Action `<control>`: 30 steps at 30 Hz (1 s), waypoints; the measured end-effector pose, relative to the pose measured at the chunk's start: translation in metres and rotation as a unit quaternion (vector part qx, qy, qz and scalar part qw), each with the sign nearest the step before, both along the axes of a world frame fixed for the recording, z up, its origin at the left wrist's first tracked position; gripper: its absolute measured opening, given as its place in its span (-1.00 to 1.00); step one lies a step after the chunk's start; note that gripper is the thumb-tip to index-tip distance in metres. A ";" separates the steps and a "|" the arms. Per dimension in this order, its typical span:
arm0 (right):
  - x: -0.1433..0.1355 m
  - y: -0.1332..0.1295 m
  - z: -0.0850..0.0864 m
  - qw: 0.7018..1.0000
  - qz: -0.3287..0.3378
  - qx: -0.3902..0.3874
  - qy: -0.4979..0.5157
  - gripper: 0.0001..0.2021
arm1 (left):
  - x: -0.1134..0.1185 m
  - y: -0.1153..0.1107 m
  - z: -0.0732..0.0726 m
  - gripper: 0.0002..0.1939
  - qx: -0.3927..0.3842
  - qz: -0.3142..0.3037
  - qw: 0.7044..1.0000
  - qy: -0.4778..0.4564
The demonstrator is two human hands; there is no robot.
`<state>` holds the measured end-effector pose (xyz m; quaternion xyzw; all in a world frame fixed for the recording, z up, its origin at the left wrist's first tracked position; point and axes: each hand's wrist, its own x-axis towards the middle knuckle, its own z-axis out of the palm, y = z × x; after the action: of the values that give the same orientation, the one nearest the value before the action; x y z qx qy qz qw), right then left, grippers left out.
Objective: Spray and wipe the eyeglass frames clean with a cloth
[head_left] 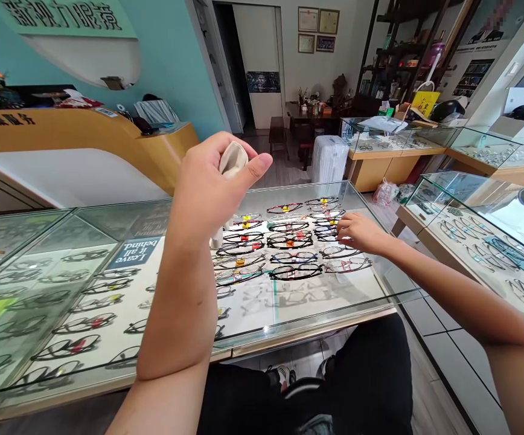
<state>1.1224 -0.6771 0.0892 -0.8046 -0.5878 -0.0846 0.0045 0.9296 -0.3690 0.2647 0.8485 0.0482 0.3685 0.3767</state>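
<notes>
My left hand point(217, 175) is raised over the glass counter, its fingers closed round a pale cloth point(233, 158). Farther right, my right hand point(357, 232) reaches down to the right column of eyeglasses, fingertips at a dark pair point(328, 232); whether they grip it is too small to tell. Several eyeglasses lie in rows on the glass top, among them a black pair point(296, 272) at the front and a red-patterned pair point(284, 208) at the back. Some carry red, yellow or orange tags. A clear-framed pair point(348, 264) lies just below my right hand.
The glass display case point(248, 338) holds more eyeglasses inside, at left. Another glass case point(483, 241) stands at right. A wrapped suitcase point(329, 158) is behind the counter, and a curved wooden reception desk point(108, 136) at the back left.
</notes>
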 end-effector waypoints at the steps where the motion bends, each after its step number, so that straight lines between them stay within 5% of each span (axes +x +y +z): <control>1: 0.001 0.001 -0.001 1.000 0.001 -0.003 0.000 -0.88 | 0.000 0.000 0.000 -0.66 0.001 0.001 1.000 0.000; 22: 0.011 0.009 -0.013 1.000 0.011 -0.028 0.000 -0.87 | 0.002 0.000 -0.001 -0.68 0.020 0.016 0.999 0.026; 30: 0.004 0.011 0.009 0.997 -0.015 -0.024 0.070 -0.88 | -0.001 0.000 0.002 -0.69 0.025 0.019 0.999 0.039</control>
<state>1.1263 -0.6659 0.0980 -0.8172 -0.5756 -0.0142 0.0247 0.9289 -0.3687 0.2669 0.8706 0.0697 0.3431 0.3457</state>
